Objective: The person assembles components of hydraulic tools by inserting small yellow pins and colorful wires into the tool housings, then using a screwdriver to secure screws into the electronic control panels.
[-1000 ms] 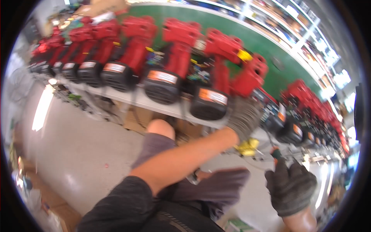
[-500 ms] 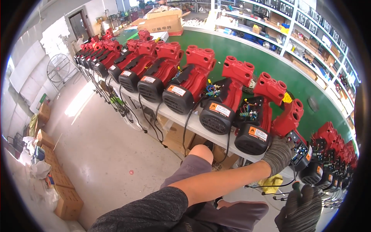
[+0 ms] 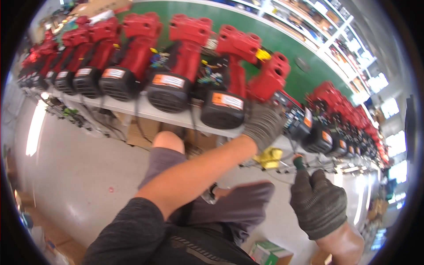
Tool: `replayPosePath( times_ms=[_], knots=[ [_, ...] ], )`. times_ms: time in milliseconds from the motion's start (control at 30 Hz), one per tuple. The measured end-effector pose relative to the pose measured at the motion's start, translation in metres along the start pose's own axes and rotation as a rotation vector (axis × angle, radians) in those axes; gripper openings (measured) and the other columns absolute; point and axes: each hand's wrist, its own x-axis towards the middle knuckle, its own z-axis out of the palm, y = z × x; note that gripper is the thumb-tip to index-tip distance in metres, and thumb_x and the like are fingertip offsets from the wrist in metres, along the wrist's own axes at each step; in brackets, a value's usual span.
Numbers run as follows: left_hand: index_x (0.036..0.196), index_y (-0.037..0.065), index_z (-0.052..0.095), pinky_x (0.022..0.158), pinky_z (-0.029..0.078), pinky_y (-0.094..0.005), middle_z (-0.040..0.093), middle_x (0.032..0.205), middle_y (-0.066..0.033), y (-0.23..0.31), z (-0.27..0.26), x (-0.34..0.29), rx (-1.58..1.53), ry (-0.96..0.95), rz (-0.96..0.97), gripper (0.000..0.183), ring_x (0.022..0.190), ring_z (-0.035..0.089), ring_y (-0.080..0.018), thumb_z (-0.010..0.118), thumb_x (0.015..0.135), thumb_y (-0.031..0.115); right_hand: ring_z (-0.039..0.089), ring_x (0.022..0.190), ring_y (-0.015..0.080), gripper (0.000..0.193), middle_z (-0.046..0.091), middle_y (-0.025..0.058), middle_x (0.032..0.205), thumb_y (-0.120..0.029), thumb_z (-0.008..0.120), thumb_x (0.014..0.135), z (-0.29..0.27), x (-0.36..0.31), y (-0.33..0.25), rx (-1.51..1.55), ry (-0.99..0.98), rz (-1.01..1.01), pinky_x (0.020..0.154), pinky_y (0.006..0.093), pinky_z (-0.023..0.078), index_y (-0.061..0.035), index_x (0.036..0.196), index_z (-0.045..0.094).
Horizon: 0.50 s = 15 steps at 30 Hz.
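My left hand (image 3: 265, 125), in a grey knitted glove, is bent against a red pump (image 3: 270, 79) at the bench's front edge. Its fingertips are partly hidden at the edge of the pump's open black control box (image 3: 295, 118), where a circuit board shows. Lower right, my gloved right hand (image 3: 319, 204) is closed round a tool with a green and orange handle (image 3: 299, 162), apparently a screwdriver. The tool points up at the control box; whether its tip touches anything is blurred. Just left stands another red pump (image 3: 237, 81) with its wiring exposed.
Several red pumps with black motor covers line the white bench edge (image 3: 172, 118) on both sides. Dark cables hang below it. A yellow cloth (image 3: 268, 158) sits under the edge. A green and white carton (image 3: 270, 253) stands on the floor. Shelves (image 3: 304, 33) rise behind the green bench top.
The view has swung right and down, so the pumps appear further left. My left hand stays at the same pump. My right hand and its tool show more fully, still below the control box.
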Motion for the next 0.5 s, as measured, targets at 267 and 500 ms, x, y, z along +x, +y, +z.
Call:
replayPosePath(
  times_ms=[267, 500],
  knots=[
    [0.098, 0.014, 0.074, 0.095, 0.044, -0.0515, 0.066, 0.105, -0.0054, 0.005, -0.016, 0.002, -0.132, -0.078, 0.038, 0.017, 0.110, 0.060, -0.0291, 0.072, 0.084, 0.025, 0.059, 0.055, 0.0240, 0.044, 0.056, 0.0094, 0.076, -0.016, 0.073, 0.083, -0.012, 0.014, 0.009, 0.029, -0.009, -0.082, 0.044, 0.0398, 0.046, -0.0003, 0.123, 0.063],
    [0.102, 0.015, 0.076, 0.098, 0.043, -0.0502, 0.066, 0.110, -0.0055, -0.004, -0.020, -0.002, -0.083, -0.083, 0.025, 0.021, 0.111, 0.059, -0.0287, 0.071, 0.086, 0.027, 0.060, 0.055, 0.0320, 0.034, 0.061, 0.0162, 0.078, -0.007, 0.077, 0.081, 0.007, 0.007, 0.016, 0.171, 0.171, 0.064, 0.047, 0.0431, 0.048, -0.0006, 0.110, 0.062]
  ],
)
